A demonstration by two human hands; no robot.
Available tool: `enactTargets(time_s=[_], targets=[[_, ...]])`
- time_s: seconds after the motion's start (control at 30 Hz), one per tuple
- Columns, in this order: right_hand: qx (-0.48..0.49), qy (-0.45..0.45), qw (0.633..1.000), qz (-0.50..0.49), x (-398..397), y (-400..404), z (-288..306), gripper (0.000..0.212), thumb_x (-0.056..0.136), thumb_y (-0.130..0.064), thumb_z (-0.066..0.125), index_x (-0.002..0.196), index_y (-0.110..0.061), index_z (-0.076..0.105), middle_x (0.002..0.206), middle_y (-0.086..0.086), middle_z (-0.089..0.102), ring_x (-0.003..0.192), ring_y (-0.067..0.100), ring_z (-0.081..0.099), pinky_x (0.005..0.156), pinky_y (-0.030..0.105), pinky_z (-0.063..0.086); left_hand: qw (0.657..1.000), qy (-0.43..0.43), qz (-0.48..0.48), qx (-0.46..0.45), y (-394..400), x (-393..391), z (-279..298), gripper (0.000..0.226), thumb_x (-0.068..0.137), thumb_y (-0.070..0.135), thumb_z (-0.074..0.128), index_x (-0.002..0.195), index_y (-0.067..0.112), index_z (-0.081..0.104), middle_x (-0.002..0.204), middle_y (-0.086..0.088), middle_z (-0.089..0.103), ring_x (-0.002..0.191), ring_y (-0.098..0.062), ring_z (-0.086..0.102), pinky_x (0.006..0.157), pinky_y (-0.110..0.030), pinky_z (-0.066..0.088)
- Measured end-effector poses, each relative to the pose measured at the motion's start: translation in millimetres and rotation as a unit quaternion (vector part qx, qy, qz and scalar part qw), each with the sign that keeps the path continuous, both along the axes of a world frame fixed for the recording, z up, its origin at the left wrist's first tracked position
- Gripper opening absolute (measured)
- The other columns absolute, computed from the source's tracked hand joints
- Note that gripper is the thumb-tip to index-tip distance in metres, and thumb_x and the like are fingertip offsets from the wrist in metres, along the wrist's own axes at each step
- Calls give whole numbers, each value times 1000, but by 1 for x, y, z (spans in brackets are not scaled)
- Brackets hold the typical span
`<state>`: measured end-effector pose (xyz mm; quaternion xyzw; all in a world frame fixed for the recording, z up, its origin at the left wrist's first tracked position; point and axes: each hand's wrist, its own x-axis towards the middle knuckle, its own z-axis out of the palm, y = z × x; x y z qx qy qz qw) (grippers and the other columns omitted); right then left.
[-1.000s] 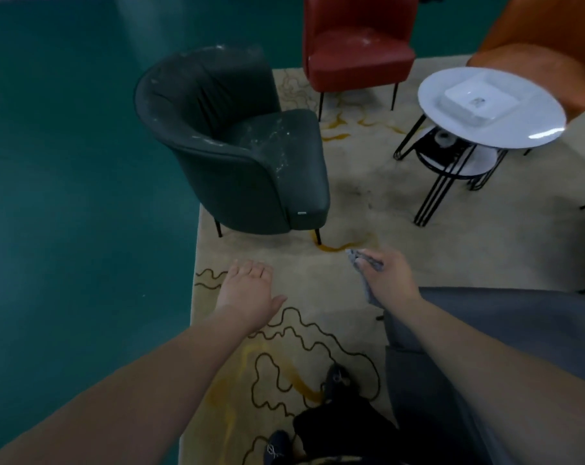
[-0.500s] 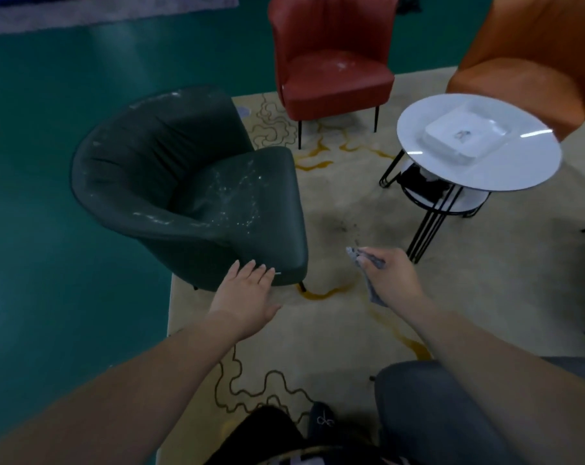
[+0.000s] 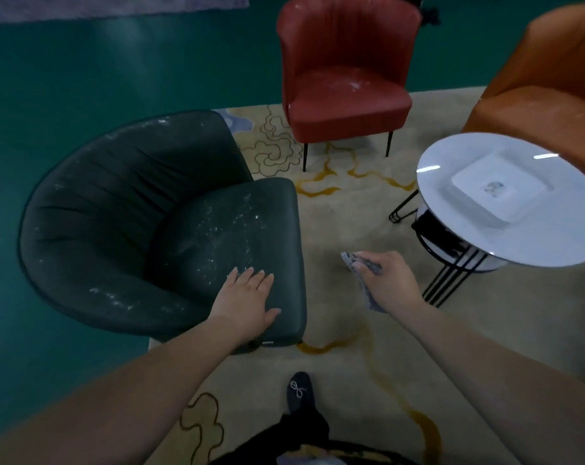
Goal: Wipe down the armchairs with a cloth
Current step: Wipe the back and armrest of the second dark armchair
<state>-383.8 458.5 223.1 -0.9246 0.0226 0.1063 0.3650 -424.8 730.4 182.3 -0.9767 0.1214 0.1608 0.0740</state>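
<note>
1. Three armchairs show: a dark chair (image 3: 157,229) nearest, a red chair (image 3: 348,72) behind it, and an orange chair (image 3: 546,95) at the right, all on a rug (image 3: 348,330). The dark one looks to be the chair in hand; white specks and smears lie across its seat and along its rim.
2. No wiping seems begun. The left hand (image 3: 247,300) lies over the front of the dark seat, fingers straight and together, holding nothing; whether it presses down or only hovers I cannot tell.
3. The right hand (image 3: 385,283) hangs over the rug just right of the seat, its fingers curled round a grey cloth (image 3: 361,273), which bunches at the fingertips and trails below the palm. Cloth and chair are apart.
4. Next, I judge, the right hand must carry the cloth left onto the seat and rub across the speckled patch, the left steadying the chair.
5. Hard to make out: the orange chair is cut off by the frame edge and partly behind a round bench (image 3: 519,243); the flat white thing on it is unclear. The dark chair's legs are mostly hidden, and the cloth's full extent is hidden in the grip.
</note>
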Motion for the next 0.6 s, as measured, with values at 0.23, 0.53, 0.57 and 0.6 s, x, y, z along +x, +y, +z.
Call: enactTargets(time_s=[0.23,0.53,0.57,0.6], targets=[[-16,3,998,57,103,21,-1,32,94,-32,57,121,-18,66,122,4,63,108,14,60,97,26,45,998,25,66,-4,25,70,-1,77,94,62,23,154,18,3,160,-2,15,147,-22,8,119,-44,1],[-1,-6,977,211,249,122,-38,29,90,-28,61,117,-20,68,113,8,67,104,19,63,93,28,47,961,22,274,-29,67,121,-22,78,93,62,30,154,21,4,160,0,15,148,-22,8,120,-45,2],[0,-5,974,229,264,132,-45,29,90,-28,61,117,-19,68,115,9,65,106,20,62,96,33,47,953,22,301,-35,70,126,-26,78,93,62,31,154,21,4,160,0,16,148,-22,9,119,-46,2],[4,-4,970,242,280,142,-51,29,90,-28,61,117,-19,68,115,10,64,106,19,61,98,34,46,941,22,334,-45,72,131,-31,79,93,63,31,154,21,3,160,0,16,147,-22,9,119,-46,2]])
